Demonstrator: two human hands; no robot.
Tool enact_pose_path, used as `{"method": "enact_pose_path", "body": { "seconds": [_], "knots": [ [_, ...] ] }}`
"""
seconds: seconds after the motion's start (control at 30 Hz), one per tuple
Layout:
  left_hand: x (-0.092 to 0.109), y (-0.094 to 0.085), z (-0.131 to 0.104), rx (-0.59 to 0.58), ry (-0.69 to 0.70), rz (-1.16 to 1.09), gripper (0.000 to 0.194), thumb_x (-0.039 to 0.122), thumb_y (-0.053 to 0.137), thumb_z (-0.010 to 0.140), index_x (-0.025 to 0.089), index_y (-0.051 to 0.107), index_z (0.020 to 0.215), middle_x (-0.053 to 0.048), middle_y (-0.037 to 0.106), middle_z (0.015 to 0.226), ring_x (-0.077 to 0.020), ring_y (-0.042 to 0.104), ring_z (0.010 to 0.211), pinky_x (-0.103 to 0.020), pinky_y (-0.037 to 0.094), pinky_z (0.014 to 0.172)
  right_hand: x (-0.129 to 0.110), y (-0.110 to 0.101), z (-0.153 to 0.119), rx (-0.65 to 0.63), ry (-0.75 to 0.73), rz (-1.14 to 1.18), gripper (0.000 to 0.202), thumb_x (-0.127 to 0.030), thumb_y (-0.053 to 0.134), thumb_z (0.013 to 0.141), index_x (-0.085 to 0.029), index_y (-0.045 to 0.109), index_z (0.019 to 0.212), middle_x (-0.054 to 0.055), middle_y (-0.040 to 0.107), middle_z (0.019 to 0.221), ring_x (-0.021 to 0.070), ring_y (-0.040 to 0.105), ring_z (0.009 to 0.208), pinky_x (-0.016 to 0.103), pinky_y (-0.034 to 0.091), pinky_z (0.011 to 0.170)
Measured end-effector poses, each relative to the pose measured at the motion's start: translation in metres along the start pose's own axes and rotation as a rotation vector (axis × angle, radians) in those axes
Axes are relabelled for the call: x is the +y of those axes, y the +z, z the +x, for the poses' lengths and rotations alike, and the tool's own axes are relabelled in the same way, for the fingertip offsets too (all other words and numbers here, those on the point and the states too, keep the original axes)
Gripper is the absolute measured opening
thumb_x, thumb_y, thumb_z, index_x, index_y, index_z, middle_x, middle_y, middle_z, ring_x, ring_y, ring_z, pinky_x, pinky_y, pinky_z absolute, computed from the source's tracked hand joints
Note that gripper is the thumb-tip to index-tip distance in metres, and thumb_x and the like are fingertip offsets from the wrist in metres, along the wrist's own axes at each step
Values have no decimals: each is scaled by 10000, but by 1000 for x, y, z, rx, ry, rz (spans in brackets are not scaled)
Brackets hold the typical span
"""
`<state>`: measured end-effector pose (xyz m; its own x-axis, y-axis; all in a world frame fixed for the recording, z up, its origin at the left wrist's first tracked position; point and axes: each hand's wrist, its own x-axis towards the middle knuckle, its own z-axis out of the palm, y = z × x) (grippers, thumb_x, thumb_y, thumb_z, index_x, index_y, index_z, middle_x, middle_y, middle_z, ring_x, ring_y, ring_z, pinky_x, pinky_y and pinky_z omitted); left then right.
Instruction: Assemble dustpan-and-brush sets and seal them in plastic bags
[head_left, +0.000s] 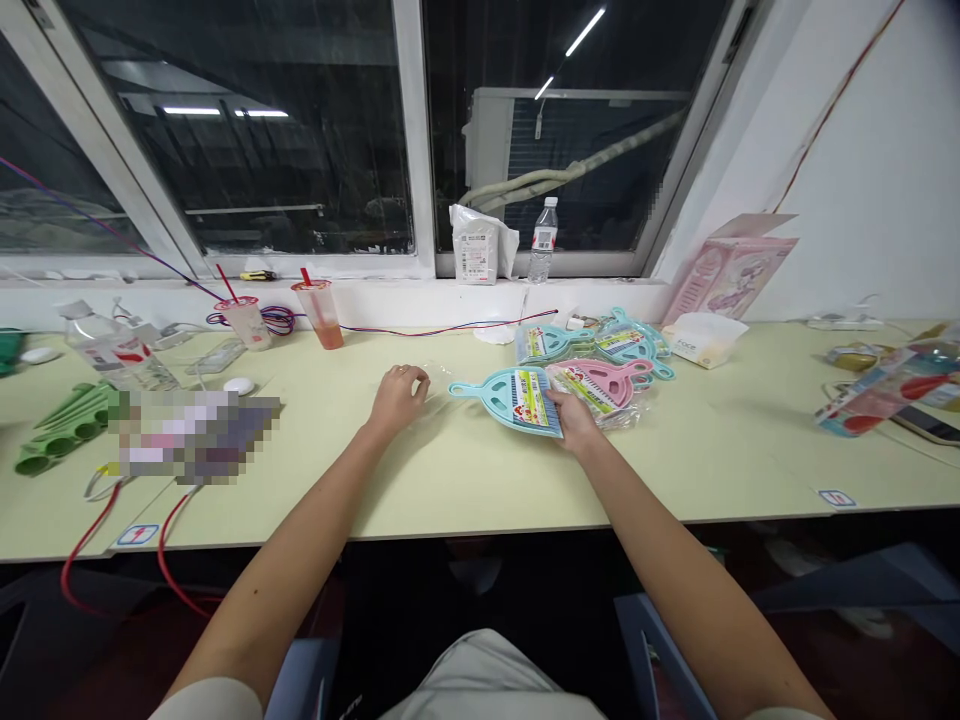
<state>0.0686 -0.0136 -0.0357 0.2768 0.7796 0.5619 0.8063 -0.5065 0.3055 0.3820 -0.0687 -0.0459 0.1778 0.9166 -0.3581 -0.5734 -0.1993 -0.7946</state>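
My right hand grips the wide end of a small turquoise dustpan, which has a brush and a printed card with it. Its looped handle points left, towards my left hand. The fingers of that hand are pinched on a thin clear plastic bag, whose outline is hard to see against the table. Just behind my right hand lies a pink dustpan in clear wrapping. More turquoise dustpans are piled behind it.
A tissue pack and a pink box stand right of the pile. Drink cups and a large bottle are at the left, near green tubes. A water bottle stands on the windowsill.
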Motion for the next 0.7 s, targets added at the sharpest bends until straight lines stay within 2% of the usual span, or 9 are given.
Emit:
{"method": "enact_pose_path", "body": {
  "seconds": [0.07, 0.17, 0.27, 0.37, 0.5, 0.7],
  "knots": [
    [-5, 1, -1, -71, -53, 99, 214, 364, 575, 910, 209, 682, 1012, -111, 705, 1058, -314, 590, 1069, -455, 444, 978, 1, -2, 3, 30, -35, 20, 227, -136, 468, 947, -122, 671, 1048, 92, 768, 816, 229, 762, 792, 380, 644, 781],
    [-3, 4, -3, -193, -92, 190, 303, 427, 659, 831, 206, 694, 1035, -143, 686, 1113, -352, 575, 1111, -458, 452, 947, 4, -3, 7, 35, -70, 38, 216, -126, 481, 935, -139, 671, 1038, 80, 765, 821, 224, 761, 791, 390, 648, 787],
    [7, 8, -5, -279, -139, 213, 232, 373, 639, 821, 218, 679, 990, -135, 683, 1082, -337, 596, 1070, -411, 471, 829, 9, -1, 7, 7, -86, 19, 211, -130, 500, 927, -161, 670, 1049, 74, 763, 820, 230, 761, 805, 404, 647, 797],
    [16, 13, -6, -340, -214, 217, 116, 284, 565, 844, 220, 653, 886, -114, 687, 953, -299, 633, 903, -365, 439, 690, 15, 4, 4, -38, -94, -12, 205, -141, 500, 934, -166, 670, 1046, 81, 764, 835, 240, 761, 838, 418, 644, 808],
    [25, 17, -6, -351, -283, 161, 113, 274, 545, 861, 218, 642, 846, -110, 682, 887, -264, 629, 766, -329, 388, 610, 22, 12, -1, -69, -108, -42, 196, -122, 488, 934, -158, 669, 1000, 90, 763, 847, 241, 758, 865, 424, 638, 833],
    [36, 13, -6, -254, -344, 58, 153, 325, 552, 878, 230, 671, 860, -85, 698, 842, -238, 621, 736, -309, 372, 605, 26, 10, 3, -59, -112, -50, 204, -118, 482, 929, -164, 666, 1002, 83, 753, 820, 246, 756, 878, 448, 626, 857]
  ]
}}
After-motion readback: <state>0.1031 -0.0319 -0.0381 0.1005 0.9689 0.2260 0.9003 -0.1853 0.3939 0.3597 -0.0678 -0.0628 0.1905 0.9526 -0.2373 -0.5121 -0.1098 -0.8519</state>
